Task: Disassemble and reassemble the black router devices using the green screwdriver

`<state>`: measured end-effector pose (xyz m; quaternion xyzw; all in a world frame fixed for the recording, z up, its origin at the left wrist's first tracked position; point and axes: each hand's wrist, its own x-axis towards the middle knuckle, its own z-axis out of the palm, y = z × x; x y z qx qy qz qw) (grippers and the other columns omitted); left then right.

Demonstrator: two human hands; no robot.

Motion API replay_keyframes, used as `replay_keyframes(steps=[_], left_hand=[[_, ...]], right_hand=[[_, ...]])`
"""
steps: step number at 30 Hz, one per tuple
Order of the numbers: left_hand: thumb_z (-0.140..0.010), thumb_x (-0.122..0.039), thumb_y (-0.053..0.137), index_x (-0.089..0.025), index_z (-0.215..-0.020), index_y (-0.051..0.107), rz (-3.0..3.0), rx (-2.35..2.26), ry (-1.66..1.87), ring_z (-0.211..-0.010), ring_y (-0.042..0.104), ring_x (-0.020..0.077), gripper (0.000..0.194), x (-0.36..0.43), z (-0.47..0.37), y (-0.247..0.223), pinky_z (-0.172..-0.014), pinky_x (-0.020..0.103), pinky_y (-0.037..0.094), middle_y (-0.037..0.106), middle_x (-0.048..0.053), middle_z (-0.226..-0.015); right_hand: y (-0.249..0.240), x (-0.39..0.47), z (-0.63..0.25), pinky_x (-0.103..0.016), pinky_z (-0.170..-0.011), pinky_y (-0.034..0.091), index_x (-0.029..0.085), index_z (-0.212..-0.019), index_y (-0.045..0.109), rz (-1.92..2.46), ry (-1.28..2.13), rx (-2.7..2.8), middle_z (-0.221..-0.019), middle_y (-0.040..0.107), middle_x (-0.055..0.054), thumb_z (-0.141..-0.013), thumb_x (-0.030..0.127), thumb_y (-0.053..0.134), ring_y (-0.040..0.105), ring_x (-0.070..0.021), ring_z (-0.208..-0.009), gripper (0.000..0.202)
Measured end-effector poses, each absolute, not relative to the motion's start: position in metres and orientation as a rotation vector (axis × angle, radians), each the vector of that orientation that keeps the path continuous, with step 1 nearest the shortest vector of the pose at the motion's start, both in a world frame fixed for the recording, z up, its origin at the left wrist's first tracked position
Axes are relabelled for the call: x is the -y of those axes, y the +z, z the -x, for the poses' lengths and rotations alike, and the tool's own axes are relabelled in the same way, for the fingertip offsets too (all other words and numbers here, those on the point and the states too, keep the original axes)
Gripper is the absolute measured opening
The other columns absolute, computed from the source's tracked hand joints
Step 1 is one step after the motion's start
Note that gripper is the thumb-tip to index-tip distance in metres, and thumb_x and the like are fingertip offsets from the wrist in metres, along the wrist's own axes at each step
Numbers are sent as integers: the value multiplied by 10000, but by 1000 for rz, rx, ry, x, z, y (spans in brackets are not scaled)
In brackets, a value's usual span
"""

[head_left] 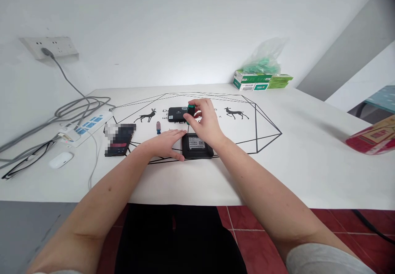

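A black square device (197, 143) with a white label lies at the middle of the table, near its front. My right hand (205, 119) is closed around the green-and-black handle of a screwdriver (191, 108). The thin shaft points down to the device's far left corner; whether the tip sits in a screw is too small to tell. My left hand (166, 143) lies with fingers stretched out, its fingertips and thumb at the device's left edge. Just beyond is a flat black box (177, 114), partly behind the screwdriver. A small screwdriver with a clear red-and-blue handle (158, 127) stands out left of it.
On the left are a phone (121, 140), a white power strip (92, 125) with coiled grey cables, a white rounded case (61, 159) and glasses (27, 161). Green-and-white boxes (252, 80) under a plastic bag (267, 58) stand at the back. A red package (375, 136) is at right.
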<state>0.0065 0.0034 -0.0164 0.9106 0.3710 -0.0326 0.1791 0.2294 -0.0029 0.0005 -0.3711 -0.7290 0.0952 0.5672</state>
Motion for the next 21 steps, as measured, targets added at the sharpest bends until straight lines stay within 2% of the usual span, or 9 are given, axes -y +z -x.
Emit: replay_keyframes(steps=[5,10,14,21], left_hand=[[-847,-876,692,-219,-1785,189,-2588,-1023,-88,-1682,237,430,1251,-4,-7,-16,-1344,532,244,252,163,-1838],[-844,-864,713,-181,-1783,196,-2579,-1039,-108,-1683,239,421,1271,-3,-8,-15,-1348,496,239,245,175,-1838],[-847,-882,698,-207,-1788,175,-2588,-1019,-89,-1672,263,429,1271,-3,-7,-15,-1335,511,255,260,174,-1834],[-842,-887,701,-252,-1791,172,-2594,-1006,-66,-1676,256,423,1259,-5,-5,-18,-1338,523,242,260,164,-1836]], right_hand=[[-2,-1,-229,-473,-853,665,268,-1234,577,850,225,1688,-1238,627,-98,-925,269,701,664,-248,-1054,333],[-4,-1,-229,-532,-947,666,266,-1334,551,847,226,1695,-1335,666,-128,-949,239,608,685,-277,-1141,390],[-2,1,-230,-562,-1012,655,275,-1402,559,865,251,1743,-1421,677,-130,-952,198,540,681,-297,-1223,457],[-1,0,-231,-522,-985,654,289,-1423,609,822,166,1793,-1326,636,-125,-972,132,454,649,-275,-1218,502]])
